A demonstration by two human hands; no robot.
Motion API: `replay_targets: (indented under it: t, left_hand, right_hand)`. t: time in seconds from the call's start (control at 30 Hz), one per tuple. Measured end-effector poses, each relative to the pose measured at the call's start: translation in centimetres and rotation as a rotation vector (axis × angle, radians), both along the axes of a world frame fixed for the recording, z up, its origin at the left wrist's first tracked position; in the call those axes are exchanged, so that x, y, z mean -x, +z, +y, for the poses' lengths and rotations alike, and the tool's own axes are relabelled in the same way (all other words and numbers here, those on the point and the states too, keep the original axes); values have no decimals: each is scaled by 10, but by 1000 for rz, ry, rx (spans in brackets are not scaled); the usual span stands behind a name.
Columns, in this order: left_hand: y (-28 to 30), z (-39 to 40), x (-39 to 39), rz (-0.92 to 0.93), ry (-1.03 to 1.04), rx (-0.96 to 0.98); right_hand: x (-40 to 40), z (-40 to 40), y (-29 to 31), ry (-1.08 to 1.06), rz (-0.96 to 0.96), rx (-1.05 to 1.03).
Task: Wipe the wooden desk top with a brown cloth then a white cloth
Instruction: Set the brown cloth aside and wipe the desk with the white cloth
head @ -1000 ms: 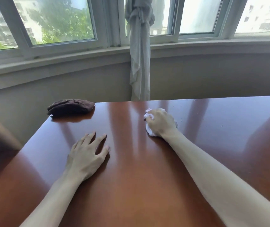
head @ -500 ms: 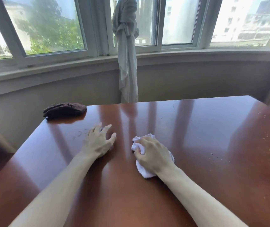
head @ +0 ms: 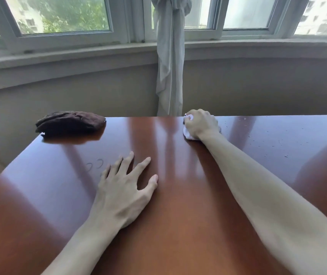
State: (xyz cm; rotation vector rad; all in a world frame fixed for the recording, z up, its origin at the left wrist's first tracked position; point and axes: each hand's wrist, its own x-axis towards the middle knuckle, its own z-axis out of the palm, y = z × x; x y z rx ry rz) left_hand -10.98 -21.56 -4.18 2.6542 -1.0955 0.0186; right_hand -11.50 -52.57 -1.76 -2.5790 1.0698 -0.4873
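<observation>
Already at the far edge of the worktop (head: 178,225), the right hand (head: 201,124) bunches the white cloth (head: 188,134) in a curled grip, with specks lying rightward and unwiped wood nearer; the left hand (head: 124,190) rests spread flat.

no readable text, labels, brands, numbers or signs anywhere in view.

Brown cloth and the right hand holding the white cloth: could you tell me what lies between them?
Only bare glossy wooden desk top separates the folded brown cloth from the right hand, per the head view.
</observation>
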Motion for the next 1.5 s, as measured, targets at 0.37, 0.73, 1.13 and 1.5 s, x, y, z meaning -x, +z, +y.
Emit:
replay_targets:
  t: [0.37,0.73,1.13,1.5]
  left_hand:
    - [4,-2,-2,19,-4,-44]
    - [11,3,7,47,-24,-68]
    - [5,1,2,-17,12,7]
    - [7,-1,1,32,23,-12]
  right_hand:
    - [90,95,-8,139,-3,-30]
    - [179,168,-8,212,-49,-33]
    - [24,6,-1,19,-10,22]
    - [46,38,-8,106,9,-9]
